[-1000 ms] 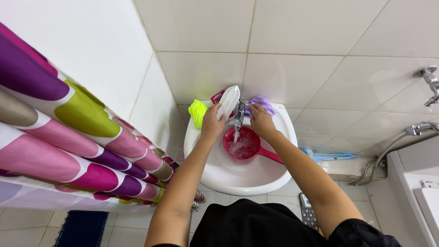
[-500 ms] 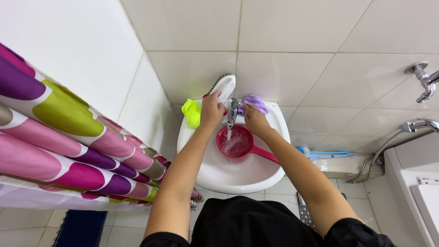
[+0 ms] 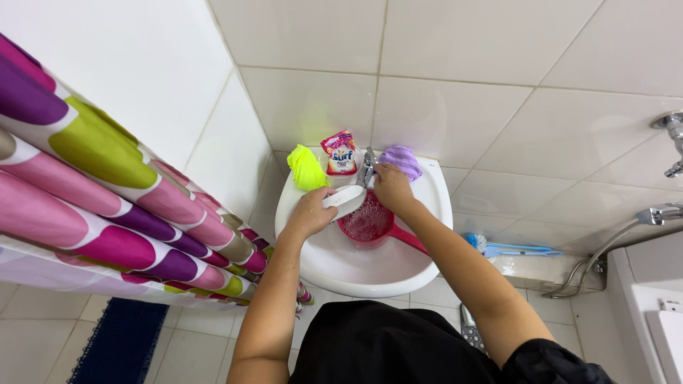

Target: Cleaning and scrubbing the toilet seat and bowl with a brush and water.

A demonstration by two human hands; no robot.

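My left hand (image 3: 309, 213) grips a white brush (image 3: 345, 200) above the red scoop (image 3: 370, 222) in the sink (image 3: 341, 274). My right hand (image 3: 390, 186) closes on the tap (image 3: 368, 168) behind the scoop. I judge that more water could overflow the foamy scoop.

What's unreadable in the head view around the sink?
- Tap: mostly covered by the right hand; whether water runs cannot be told.
- White brush: the left hand hides its handle end; bristle side faces away.
- Red dipper: foam hides its bottom.
- Sink: front rim hidden by the black clothing.
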